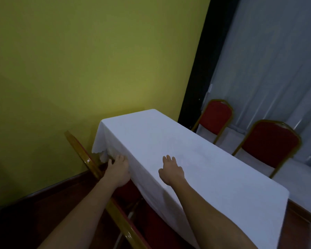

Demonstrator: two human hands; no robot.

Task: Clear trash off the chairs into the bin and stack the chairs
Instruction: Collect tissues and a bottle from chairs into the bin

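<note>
Head view: left hand (118,170) curled at tablecloth (178,150) edge, right hand (171,170) spread, grasping nothing. Two red chairs (269,142) beyond table, unstacked. No trash, no bin visible; stacking still ahead.

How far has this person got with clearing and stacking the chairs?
Nothing looks stacked: two red chairs stand apart behind the white-clothed table. In hand: the left hand at the cloth's edge, the right hand open above it. No trash or bin shows.

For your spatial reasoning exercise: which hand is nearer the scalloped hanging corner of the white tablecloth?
Left. The left hand is just beside the scalloped corner; the right hand rests farther right on the cloth top.
</note>
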